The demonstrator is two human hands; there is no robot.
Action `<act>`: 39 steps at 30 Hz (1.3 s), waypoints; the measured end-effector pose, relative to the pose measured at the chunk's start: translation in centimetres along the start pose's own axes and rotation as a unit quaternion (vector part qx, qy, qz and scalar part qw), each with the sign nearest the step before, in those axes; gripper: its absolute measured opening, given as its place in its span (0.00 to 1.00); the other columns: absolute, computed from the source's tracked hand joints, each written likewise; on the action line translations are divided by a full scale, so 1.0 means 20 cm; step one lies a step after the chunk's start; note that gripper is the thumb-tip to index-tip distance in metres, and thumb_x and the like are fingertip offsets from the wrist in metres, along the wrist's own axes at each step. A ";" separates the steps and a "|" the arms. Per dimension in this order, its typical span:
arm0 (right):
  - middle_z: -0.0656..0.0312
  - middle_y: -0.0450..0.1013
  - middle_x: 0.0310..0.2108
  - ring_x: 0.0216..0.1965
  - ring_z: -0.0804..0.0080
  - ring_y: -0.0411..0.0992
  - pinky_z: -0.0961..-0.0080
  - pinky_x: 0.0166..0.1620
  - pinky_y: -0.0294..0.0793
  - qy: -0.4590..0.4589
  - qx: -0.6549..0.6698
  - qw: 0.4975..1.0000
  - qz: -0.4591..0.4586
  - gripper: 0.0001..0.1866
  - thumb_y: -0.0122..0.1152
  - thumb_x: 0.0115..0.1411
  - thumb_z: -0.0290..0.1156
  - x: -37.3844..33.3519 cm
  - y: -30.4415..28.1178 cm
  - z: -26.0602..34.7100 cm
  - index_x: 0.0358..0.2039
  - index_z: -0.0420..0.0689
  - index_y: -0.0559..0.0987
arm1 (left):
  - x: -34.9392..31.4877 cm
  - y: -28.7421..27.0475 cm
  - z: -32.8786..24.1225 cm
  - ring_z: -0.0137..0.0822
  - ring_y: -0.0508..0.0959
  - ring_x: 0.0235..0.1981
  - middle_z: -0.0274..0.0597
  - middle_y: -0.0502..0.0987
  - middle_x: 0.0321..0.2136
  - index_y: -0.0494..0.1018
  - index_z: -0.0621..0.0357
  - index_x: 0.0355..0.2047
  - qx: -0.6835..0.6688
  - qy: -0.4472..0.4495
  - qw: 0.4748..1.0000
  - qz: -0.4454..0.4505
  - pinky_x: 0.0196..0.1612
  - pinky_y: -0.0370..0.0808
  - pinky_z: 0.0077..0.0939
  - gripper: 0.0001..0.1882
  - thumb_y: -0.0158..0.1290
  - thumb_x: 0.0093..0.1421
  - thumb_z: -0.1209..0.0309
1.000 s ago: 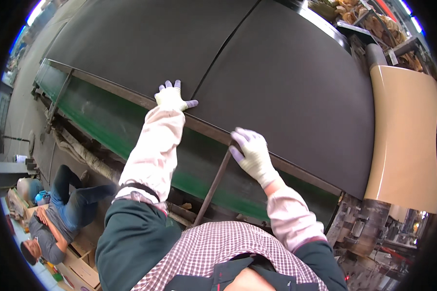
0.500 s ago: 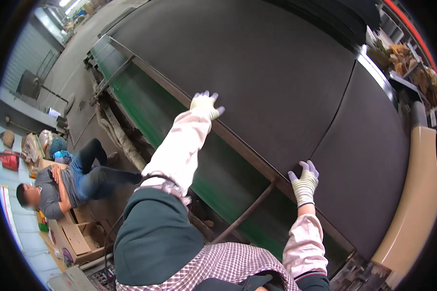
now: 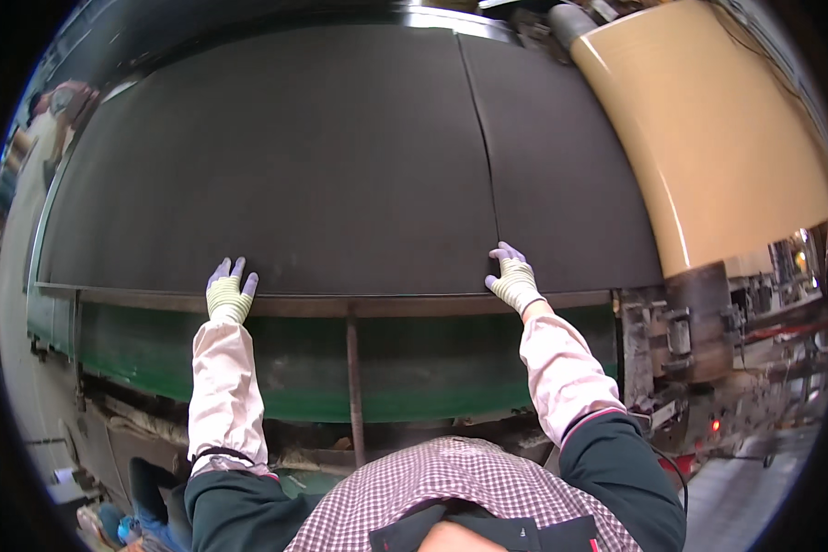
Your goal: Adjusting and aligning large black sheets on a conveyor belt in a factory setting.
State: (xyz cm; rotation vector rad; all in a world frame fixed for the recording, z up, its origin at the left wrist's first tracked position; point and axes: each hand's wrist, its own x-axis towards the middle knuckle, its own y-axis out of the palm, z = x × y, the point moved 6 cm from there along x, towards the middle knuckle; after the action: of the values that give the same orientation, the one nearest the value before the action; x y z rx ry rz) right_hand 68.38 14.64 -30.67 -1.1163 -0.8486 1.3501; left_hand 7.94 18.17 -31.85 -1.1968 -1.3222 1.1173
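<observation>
"Black sheet (image 3: 331, 166), where?"

"From here, I see it across the upper middle; my left hand (image 3: 229, 296) has fingers spread over its lower edge."

"Right hand (image 3: 515, 278)?"

"Fingers slightly parted, beside the dark line (image 3: 480, 124)."

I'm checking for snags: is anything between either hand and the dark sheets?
Nothing visible except the gloves. The left hand is at the near edge of the wider dark sheet; the right hand is at the near end of the seam.

Lower left: a person's jeans-clad legs (image 3: 149, 489) showed | lower right: red light (image 3: 716, 425) glowed | far left: grey floor (image 3: 32, 386) ran
</observation>
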 end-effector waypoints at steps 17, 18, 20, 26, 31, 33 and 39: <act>0.54 0.66 0.62 0.62 0.53 0.64 0.51 0.63 0.61 -0.015 0.062 0.981 -0.181 0.26 0.66 0.55 0.43 -1.20 -0.12 -0.34 0.54 0.51 0.76 | -0.14 0.03 -1.47 0.56 0.65 0.64 0.56 0.63 0.67 0.67 0.44 0.65 -0.013 0.070 0.984 0.162 0.65 0.65 0.48 0.36 0.42 0.66 0.37; 0.54 0.67 0.61 0.62 0.53 0.64 0.51 0.63 0.61 -0.009 0.065 0.984 -0.168 0.26 0.66 0.55 0.42 -1.30 -0.11 -0.36 0.54 0.52 0.75 | -0.15 0.02 -1.57 0.56 0.65 0.64 0.56 0.63 0.67 0.67 0.44 0.65 -0.014 0.079 0.983 0.163 0.65 0.65 0.48 0.36 0.42 0.66 0.37; 0.54 0.67 0.61 0.61 0.53 0.64 0.51 0.62 0.63 -0.006 0.049 0.984 -0.173 0.27 0.66 0.54 0.42 -1.49 -0.10 -0.43 0.54 0.51 0.75 | -0.18 0.00 -1.76 0.56 0.65 0.64 0.55 0.63 0.66 0.66 0.44 0.65 -0.005 0.088 0.980 0.177 0.65 0.66 0.48 0.36 0.41 0.66 0.37; 0.51 0.68 0.60 0.60 0.50 0.65 0.51 0.60 0.65 0.036 0.032 0.989 -0.142 0.25 0.64 0.56 0.42 -1.79 -0.12 -0.62 0.53 0.48 0.74 | -0.24 0.02 -2.23 0.55 0.69 0.60 0.53 0.69 0.61 0.70 0.45 0.63 -0.013 0.134 0.978 0.159 0.61 0.69 0.48 0.35 0.41 0.66 0.38; 0.51 0.68 0.59 0.60 0.51 0.66 0.52 0.61 0.64 0.052 0.025 0.987 -0.150 0.25 0.64 0.57 0.42 -1.93 -0.15 -0.72 0.53 0.47 0.74 | -0.30 0.06 -2.67 0.53 0.69 0.61 0.51 0.68 0.62 0.68 0.42 0.64 0.014 0.165 0.968 0.189 0.61 0.70 0.47 0.35 0.39 0.66 0.37; 0.51 0.68 0.60 0.61 0.51 0.66 0.52 0.62 0.64 0.057 0.028 0.987 -0.146 0.25 0.63 0.57 0.43 -1.96 -0.15 -0.73 0.53 0.47 0.75 | -0.34 0.04 -2.84 0.52 0.68 0.62 0.50 0.68 0.62 0.67 0.42 0.65 0.011 0.179 0.963 0.200 0.62 0.70 0.47 0.36 0.39 0.66 0.36; 0.50 0.69 0.60 0.61 0.52 0.65 0.54 0.62 0.64 0.030 0.046 0.991 -0.123 0.25 0.61 0.58 0.44 -1.97 -0.13 -0.67 0.53 0.43 0.76 | -0.34 0.18 -3.00 0.52 0.66 0.65 0.52 0.70 0.61 0.77 0.48 0.56 -0.205 0.318 0.910 0.171 0.66 0.64 0.45 0.28 0.47 0.66 0.43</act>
State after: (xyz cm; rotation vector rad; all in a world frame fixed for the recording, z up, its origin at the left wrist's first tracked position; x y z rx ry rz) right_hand 78.56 -25.55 -26.67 -0.9430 -0.8416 1.1339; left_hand 68.13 12.44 -30.99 -1.9596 -0.8644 0.5837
